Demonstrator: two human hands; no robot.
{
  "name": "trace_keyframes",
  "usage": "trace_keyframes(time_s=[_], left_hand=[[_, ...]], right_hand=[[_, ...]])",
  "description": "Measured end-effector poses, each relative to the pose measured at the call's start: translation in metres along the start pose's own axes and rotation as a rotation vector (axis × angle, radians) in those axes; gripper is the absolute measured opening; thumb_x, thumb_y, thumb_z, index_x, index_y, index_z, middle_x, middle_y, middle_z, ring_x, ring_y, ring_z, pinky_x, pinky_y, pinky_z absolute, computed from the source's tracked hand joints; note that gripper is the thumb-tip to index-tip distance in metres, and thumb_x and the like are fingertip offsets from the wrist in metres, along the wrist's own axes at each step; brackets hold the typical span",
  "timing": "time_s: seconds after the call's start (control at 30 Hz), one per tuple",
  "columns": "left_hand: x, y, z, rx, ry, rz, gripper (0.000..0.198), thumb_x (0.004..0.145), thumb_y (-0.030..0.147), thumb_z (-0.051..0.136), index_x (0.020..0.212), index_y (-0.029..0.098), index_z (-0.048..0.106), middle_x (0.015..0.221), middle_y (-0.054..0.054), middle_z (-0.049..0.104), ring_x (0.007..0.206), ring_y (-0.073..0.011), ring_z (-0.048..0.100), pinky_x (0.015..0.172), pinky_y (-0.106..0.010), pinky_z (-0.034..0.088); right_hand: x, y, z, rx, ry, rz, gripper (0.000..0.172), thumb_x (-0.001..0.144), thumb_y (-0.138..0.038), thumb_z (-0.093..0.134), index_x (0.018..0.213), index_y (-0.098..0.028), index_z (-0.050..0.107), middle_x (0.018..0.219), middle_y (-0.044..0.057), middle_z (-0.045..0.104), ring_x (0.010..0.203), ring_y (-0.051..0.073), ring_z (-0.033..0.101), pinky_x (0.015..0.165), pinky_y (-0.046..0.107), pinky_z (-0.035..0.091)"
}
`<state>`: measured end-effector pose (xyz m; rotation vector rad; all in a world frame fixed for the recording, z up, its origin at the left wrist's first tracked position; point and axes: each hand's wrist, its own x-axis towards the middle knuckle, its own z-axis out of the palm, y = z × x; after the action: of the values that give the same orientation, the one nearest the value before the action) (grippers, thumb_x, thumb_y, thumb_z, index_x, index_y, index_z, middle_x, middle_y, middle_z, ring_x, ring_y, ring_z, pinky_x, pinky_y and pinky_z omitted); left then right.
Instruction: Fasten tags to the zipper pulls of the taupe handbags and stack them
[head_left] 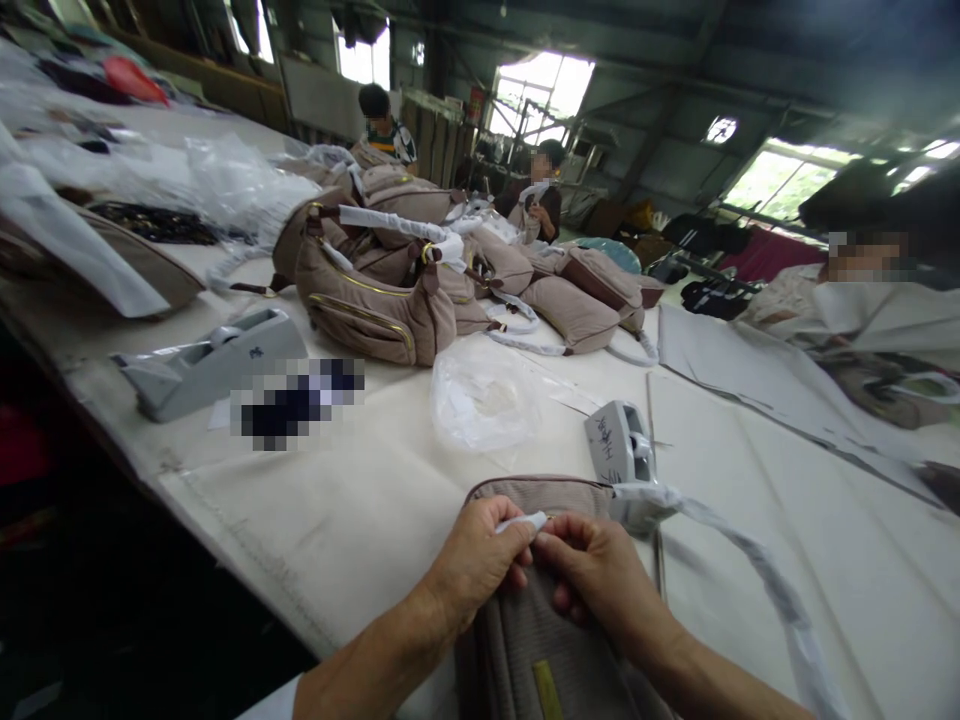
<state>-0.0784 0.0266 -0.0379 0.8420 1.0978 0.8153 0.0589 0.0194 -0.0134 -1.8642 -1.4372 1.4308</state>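
Note:
A taupe fabric handbag (559, 490) lies on the table right in front of me, its strap (757, 560) wrapped in white film and trailing off to the right. Over the bag's upper part, my left hand (480, 545) is closed in a pinch on a small piece of white wrapping (525, 521). Beside it, my right hand (589, 565) is also closed, thumb and fingertips pressed together near the end of the same piece. What sits between the right fingertips is hidden. A yellow strip (547, 688) shows lower on the bag.
Grey tape dispensers stand at the left (225, 360) and just beyond the bag (621, 445). A crumpled clear plastic bag (480, 400) lies between them. Several taupe handbags (375, 300) are heaped farther back. Other people sit around the table, one at the right (862, 300).

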Motion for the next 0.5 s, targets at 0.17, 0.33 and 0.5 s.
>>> trace_keyframes(time_s=[0.17, 0.33, 0.5], left_hand=[[0.003, -0.007, 0.007, 0.158, 0.066, 0.12, 0.022, 0.076, 0.037, 0.056, 0.068, 0.019, 0.048, 0.055, 0.004, 0.055, 0.041, -0.0095, 0.052, 0.041, -0.019, 0.038], [-0.005, -0.011, 0.009, 0.315, 0.126, 0.236, 0.022, 0.081, 0.038, 0.054, 0.068, 0.02, 0.049, 0.056, 0.003, 0.056, 0.046, -0.0129, 0.057, 0.046, -0.022, 0.043], [-0.012, -0.014, 0.008, 0.359, 0.211, 0.282, 0.025, 0.083, 0.039, 0.052, 0.067, 0.02, 0.05, 0.052, 0.004, 0.054, 0.047, -0.0135, 0.057, 0.048, -0.022, 0.043]], right_hand=[[0.003, 0.008, -0.003, -0.255, 0.084, -0.121, 0.025, 0.084, -0.035, 0.044, 0.072, -0.017, 0.057, 0.042, -0.006, 0.051, 0.034, 0.01, 0.05, 0.031, 0.016, 0.034], [0.003, 0.006, -0.008, -0.533, 0.198, -0.278, 0.023, 0.083, -0.026, 0.049, 0.064, -0.017, 0.055, 0.054, 0.0, 0.061, 0.049, 0.013, 0.058, 0.044, 0.02, 0.033], [0.005, 0.005, 0.001, -0.822, 0.303, -0.434, 0.013, 0.082, -0.015, 0.049, 0.074, -0.016, 0.059, 0.071, 0.009, 0.065, 0.061, 0.019, 0.058, 0.051, 0.027, 0.023]])
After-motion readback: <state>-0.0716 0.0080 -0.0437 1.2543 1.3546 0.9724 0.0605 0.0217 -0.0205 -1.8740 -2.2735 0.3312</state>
